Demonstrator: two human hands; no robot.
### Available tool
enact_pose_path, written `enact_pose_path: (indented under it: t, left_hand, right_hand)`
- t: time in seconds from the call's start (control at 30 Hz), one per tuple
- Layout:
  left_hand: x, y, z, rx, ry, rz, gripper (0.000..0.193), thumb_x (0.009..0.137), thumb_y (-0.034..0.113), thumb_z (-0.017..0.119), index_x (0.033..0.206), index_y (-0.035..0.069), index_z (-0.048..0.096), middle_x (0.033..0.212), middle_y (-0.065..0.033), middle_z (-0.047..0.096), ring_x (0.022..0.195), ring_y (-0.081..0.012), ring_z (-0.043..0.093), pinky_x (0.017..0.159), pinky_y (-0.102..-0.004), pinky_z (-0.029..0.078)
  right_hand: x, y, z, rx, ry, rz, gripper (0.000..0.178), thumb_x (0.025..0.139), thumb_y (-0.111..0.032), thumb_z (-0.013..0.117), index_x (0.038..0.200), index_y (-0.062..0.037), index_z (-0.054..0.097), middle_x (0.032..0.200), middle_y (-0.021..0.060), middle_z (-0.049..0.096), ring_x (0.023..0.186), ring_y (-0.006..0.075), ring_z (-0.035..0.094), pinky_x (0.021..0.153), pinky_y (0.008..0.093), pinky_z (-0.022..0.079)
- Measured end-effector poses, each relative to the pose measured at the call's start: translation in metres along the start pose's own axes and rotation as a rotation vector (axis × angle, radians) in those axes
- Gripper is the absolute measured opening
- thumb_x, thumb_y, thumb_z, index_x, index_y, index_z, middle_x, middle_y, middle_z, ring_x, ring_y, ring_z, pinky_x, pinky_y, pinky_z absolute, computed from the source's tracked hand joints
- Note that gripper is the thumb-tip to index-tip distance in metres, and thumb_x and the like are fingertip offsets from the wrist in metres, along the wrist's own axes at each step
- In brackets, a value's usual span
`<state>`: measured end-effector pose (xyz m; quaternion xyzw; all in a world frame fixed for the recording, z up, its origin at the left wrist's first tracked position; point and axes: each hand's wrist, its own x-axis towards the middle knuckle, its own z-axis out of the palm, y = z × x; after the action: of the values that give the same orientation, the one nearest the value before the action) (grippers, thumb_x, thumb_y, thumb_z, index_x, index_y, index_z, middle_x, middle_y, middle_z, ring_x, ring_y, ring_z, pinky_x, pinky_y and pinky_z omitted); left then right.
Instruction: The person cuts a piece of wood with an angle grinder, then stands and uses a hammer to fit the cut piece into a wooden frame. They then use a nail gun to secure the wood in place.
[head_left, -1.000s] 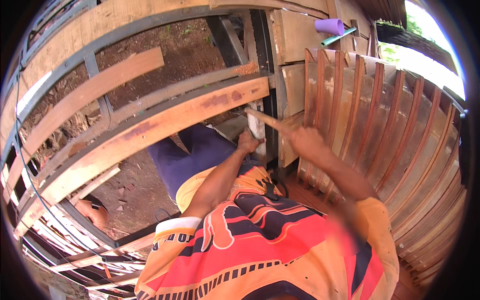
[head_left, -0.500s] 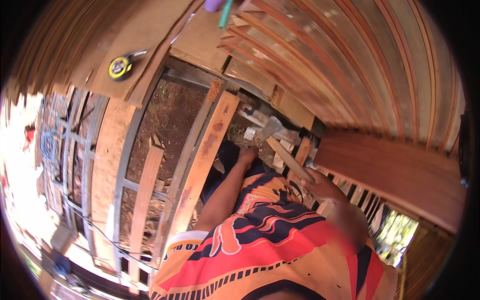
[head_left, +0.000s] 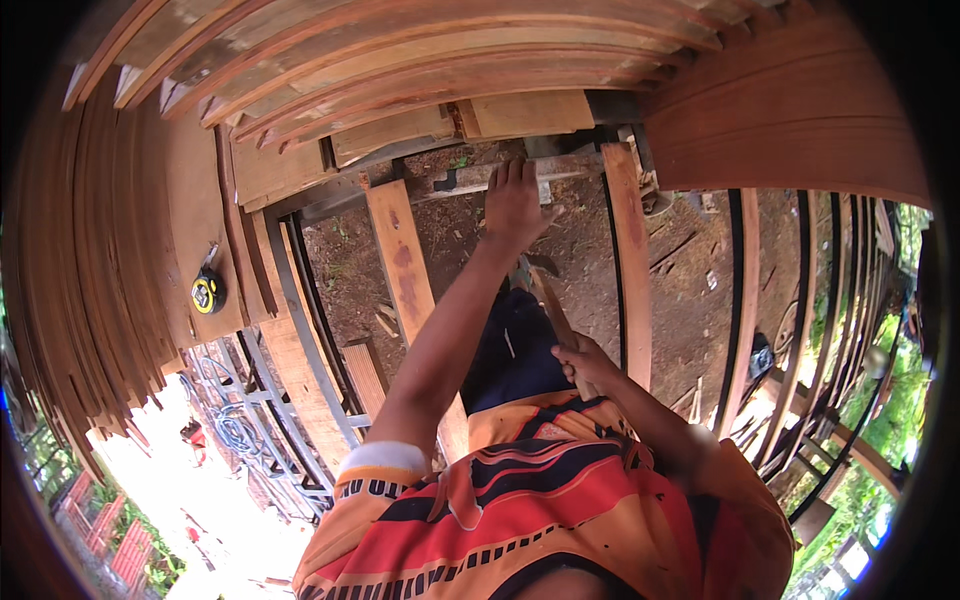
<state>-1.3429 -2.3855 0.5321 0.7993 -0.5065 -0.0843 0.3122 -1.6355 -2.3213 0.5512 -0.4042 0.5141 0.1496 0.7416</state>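
In my right hand [head_left: 588,365] is a hammer [head_left: 556,310], its wooden handle gripped near the lower end. The hammer's metal head points away from me, close to my left wrist and above my dark trousers. My left hand [head_left: 515,205] reaches forward with fingers stretched out and thumb apart. It lies over a narrow crosswise beam [head_left: 570,167] at the far side of the frame; whether it presses on the beam I cannot tell. A wooden plank [head_left: 405,255] runs lengthwise left of my left arm, and another plank [head_left: 628,260] stands to the right.
Stacked long boards [head_left: 450,60] span the far side. A wide reddish board [head_left: 780,110] is at far right. A yellow-and-black tape measure [head_left: 207,292] lies on boards at left. Between the planks, gaps show the dirt ground [head_left: 690,290]. Blue cord [head_left: 238,432] hangs at lower left.
My left hand has moved from near my lap to the far crosswise beam and opened out. The view has turned to the right. The hammer remains in my right hand, now nearer my lap.
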Motion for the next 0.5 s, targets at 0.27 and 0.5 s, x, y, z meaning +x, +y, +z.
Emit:
enact_pose_path:
  t: [0.27,0.5]
  left_hand:
    - [0.049,-0.038,0.049,0.378,-0.434,-0.044,0.076,0.069,0.049,0.085,0.124,0.006,0.057,0.114,-0.017,0.065,0.109,-0.0343,0.064,0.095,-0.0469,0.05]
    - [0.047,-0.047,0.058,0.441,-0.36,0.047,0.068,0.067,0.045,0.086,0.118,0.007,0.061,0.104,-0.0145,0.068,0.103,-0.0332,0.067,0.089,-0.0457,0.052]
  right_hand:
    - [0.149,0.028,0.046,0.316,-0.248,-0.032,0.021,0.095,-0.022,0.067,0.101,-0.0072,0.053,0.073,-0.0005,0.052,0.053,0.0084,0.053,0.048,0.0268,0.047]
    - [0.251,0.005,0.12,1.122,-0.359,0.119,0.012,0.094,-0.012,0.063,0.099,-0.0062,0.053,0.068,-0.0009,0.049,0.049,0.0081,0.047,0.044,0.0267,0.042]
